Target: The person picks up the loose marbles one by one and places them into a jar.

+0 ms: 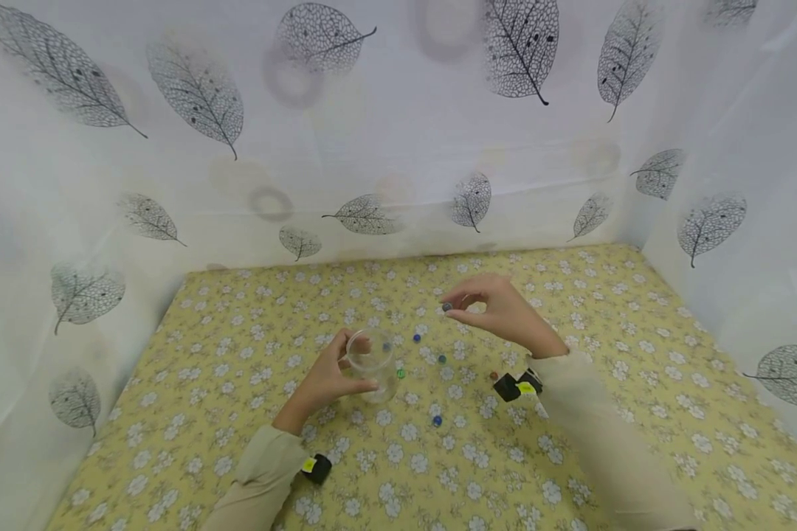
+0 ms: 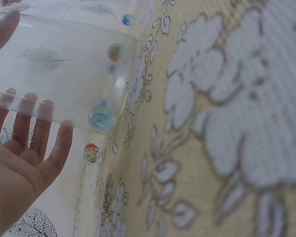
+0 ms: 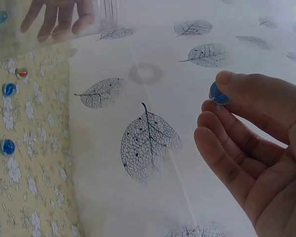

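Observation:
My left hand (image 1: 328,380) holds a clear plastic jar (image 1: 380,383) round its side, thumb on the near side and fingers on the far side. The jar stands upright on the cloth, its open mouth facing up. Away to the right, above the cloth, my right hand (image 1: 491,306) pinches a blue glass marble (image 3: 219,94) between thumb and fingertip. In the left wrist view, a light-blue marble (image 2: 101,117) and a greenish one (image 2: 115,52) show at the jar's base, through or behind its clear wall.
Loose marbles lie right of the jar: a blue one (image 1: 417,338), a teal one (image 1: 442,359), a green one (image 1: 401,373) and a nearer blue one (image 1: 437,420). A reddish marble (image 1: 494,375) lies by the right wrist. Leaf-printed curtains (image 1: 385,162) enclose the yellow floral cloth (image 1: 239,317).

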A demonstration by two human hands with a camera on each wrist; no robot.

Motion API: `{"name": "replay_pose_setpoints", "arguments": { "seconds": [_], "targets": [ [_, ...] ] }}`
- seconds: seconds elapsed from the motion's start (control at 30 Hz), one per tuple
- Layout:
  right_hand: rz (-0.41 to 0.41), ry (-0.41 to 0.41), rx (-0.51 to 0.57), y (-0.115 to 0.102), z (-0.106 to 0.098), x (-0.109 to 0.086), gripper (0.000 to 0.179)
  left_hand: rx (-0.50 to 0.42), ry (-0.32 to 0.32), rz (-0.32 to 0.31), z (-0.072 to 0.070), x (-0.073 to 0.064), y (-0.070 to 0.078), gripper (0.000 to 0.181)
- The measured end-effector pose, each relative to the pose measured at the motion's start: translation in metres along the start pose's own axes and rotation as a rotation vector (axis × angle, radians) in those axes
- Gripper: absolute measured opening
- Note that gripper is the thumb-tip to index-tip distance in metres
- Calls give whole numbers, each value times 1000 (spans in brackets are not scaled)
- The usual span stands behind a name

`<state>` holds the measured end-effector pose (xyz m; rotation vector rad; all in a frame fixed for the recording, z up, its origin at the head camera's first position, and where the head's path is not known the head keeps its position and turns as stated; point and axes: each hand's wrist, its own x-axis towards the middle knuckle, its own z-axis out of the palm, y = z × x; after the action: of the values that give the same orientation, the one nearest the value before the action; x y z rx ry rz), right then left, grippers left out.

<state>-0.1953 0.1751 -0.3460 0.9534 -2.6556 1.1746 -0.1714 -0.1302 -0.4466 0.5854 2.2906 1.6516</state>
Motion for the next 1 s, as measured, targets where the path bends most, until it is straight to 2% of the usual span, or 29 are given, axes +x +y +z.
{"name": "replay_pose_setpoints", "arguments": {
  "seconds": [0.23, 0.53, 0.73, 1.0],
  "targets": [
    [-52, -59, 45, -8, 24, 16, 20, 0, -1, 11, 0, 0, 0, 55],
    [-56, -131, 83, -15, 47, 29, 20, -12, 0, 33, -1, -1, 2, 56],
    [-134, -132, 67, -16, 55, 31, 20, -3, 20, 53, 1, -3, 2, 55],
    [-109, -168, 62, -21, 57, 34, 20, 23, 59, 64, 2, -6, 3, 67]
  ]
}}
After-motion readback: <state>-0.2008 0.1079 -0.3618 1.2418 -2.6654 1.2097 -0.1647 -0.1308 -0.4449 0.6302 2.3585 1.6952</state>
